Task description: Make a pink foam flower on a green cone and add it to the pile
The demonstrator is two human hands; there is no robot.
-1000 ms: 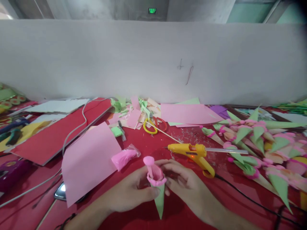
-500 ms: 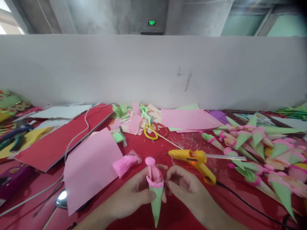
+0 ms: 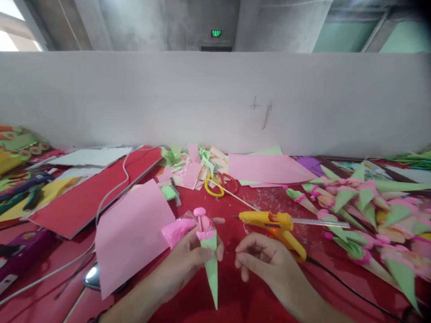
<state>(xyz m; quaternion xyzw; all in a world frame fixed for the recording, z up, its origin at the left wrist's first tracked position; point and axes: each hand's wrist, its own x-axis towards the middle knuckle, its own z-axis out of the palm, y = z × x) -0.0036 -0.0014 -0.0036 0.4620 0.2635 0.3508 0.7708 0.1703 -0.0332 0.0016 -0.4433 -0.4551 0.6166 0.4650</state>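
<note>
My left hand [image 3: 191,255] is closed around a slim paper cone flower [image 3: 210,260], held roughly upright with its point down. Its outside is light green, a pink puffy band circles the top edge, and rolled pink paper with a round pink knob rises out of it. To the right, apart from the cone, my right hand [image 3: 266,260] has its fingers curled and the thumb close to the index fingertip. Whatever may be in that pinch is too small or hidden. Behind the left hand lies a clear bag of pink clay [image 3: 177,231].
A yellow glue gun [image 3: 267,220] with a lit red light lies beyond my right hand, its black cord trailing right. Finished cone flowers [image 3: 363,202] pile up at right. Scissors [image 3: 215,186], paper scraps, a pink sheet [image 3: 131,237] and a white cable [image 3: 111,193] surround the work area.
My left hand has carried the cone slightly left and up, turning it a little. My right hand has come away from the cone's rim, leaving a gap between the hands.
</note>
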